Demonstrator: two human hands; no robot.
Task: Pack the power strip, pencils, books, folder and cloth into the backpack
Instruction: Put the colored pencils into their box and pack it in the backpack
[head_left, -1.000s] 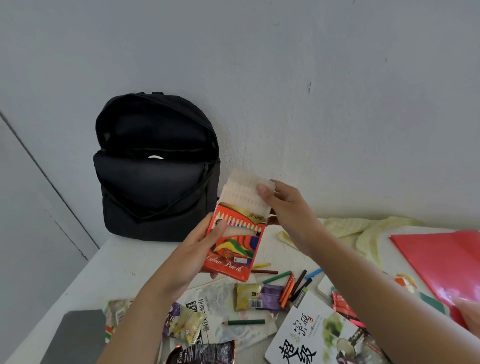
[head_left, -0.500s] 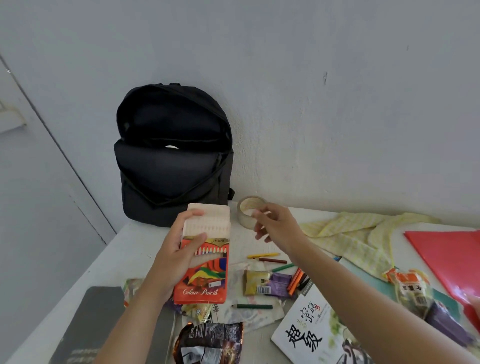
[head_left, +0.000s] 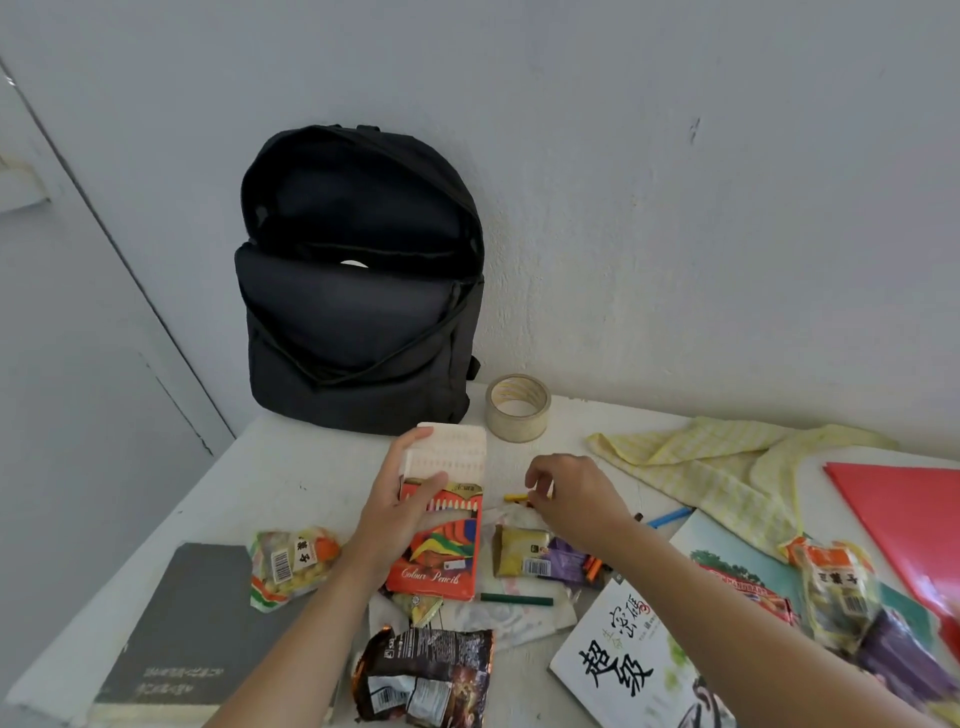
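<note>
You hold the pencil box (head_left: 441, 545) upright in your left hand (head_left: 397, 514), thumb across its front and fingers wrapped round its side. Its white inner tray (head_left: 451, 446) stands slid out at the top, evidently so that loose pencils can be fed back in. Your right hand (head_left: 579, 499) is lowered over the yellow pencil (head_left: 515, 498) on the table (head_left: 291, 467), fingers curled down at its end. Whether they have pinched it, I cannot tell.

Further pencils lie scattered: a green pencil (head_left: 517, 600) just below the box and a blue pencil (head_left: 670, 518) beyond your right wrist.

The backpack (head_left: 358, 322) leans against the wall at the table's far edge, main compartment gaping, which suits loading from above. The cloth (head_left: 717, 467), the red folder (head_left: 909, 525), the grey book (head_left: 192, 623) and the white book (head_left: 639, 660) all remain outside it. No power strip can be made out on the table.

Judgement: the pencils are being gathered, and packing proper is at an early stage.
</note>
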